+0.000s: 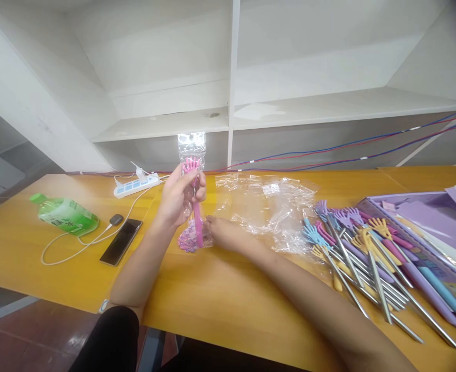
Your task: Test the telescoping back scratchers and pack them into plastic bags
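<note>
My left hand (185,191) is closed around a pink back scratcher (199,227) in a clear plastic bag (191,142). The hand-shaped scratcher head shows above my thumb and the pink handle hangs down below. At the bag's lower end, my right hand (219,232) is curled against the plastic; its fingertips are mostly hidden. Small pink-and-purple printed pieces (187,238) show beside the handle; I cannot tell whether they are in the bag or on the table. A pile of back scratchers (362,253) in several colours lies to the right.
Clear plastic bags (267,206) are spread behind my right forearm. A purple box (418,199) stands far right. Leftward on the table (220,299) are a green-labelled bottle (65,214), a phone (120,243), a white cable (53,240) and a power strip (137,185). White shelves (166,124) rise behind.
</note>
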Demonstrator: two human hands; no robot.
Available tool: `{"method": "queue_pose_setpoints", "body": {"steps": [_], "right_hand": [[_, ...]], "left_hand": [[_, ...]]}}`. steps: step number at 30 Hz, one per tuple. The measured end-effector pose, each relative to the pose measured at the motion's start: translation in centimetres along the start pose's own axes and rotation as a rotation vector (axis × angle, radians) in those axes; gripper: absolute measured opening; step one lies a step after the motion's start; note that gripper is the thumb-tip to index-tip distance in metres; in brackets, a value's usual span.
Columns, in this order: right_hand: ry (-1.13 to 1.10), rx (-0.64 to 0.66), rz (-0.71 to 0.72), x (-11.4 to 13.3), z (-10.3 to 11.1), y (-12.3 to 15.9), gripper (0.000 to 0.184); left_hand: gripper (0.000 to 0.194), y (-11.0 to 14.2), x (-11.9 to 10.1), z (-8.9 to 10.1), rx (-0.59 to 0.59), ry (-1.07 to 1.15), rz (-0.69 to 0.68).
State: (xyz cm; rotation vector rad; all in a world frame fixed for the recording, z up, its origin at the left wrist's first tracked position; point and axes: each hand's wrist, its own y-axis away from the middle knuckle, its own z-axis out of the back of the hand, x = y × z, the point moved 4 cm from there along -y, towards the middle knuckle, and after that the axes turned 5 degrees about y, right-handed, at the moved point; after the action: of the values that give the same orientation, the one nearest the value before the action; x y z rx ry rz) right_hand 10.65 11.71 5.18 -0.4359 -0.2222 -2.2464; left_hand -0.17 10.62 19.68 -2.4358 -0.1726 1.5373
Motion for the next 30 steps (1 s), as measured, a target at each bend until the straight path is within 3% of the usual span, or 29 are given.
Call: {"method": "queue_pose_setpoints", "body": {"steps": [4, 8, 13, 16, 19, 24, 30], "right_hand": [[0.051, -0.162, -0.039, -1.5, 4.8, 1.2, 0.021], [0.083, -0.419, -0.105, -3.9, 10.7, 3.7, 0.023], [-0.114, -0.997, 0.025, -3.8, 15.5, 7.5, 0.016], [-0.119, -1.223, 0.121, -2.0, 16.5, 9.3, 0.009], [0.018, -1.33, 0.255, 0.1, 16.9, 10.5, 0.014], [0.211, -1.291, 0.434, 1.4, 15.9, 10.8, 0.019], [0.171, -1.299, 0.508, 0.9, 15.0, 10.8, 0.024]], "left_hand": [[0.025, 0.6, -0.2, -0.6, 0.011, -0.038, -0.006], [0.027, 1.0, 0.1, -1.1, 0.038, -0.042, 0.005], [0.028, 1.0, 1.8, -1.3, 0.067, -0.006, 0.067], [0.034, 1.1, 3.0, -1.6, 0.078, 0.013, 0.113], [0.04, 1.4, 3.6, -2.2, 0.098, 0.009, 0.127], [0.041, 2.3, 3.8, -3.0, 0.147, -0.057, 0.127], [0.046, 3.4, 3.6, -3.3, 0.288, -0.035, 0.069]]}}
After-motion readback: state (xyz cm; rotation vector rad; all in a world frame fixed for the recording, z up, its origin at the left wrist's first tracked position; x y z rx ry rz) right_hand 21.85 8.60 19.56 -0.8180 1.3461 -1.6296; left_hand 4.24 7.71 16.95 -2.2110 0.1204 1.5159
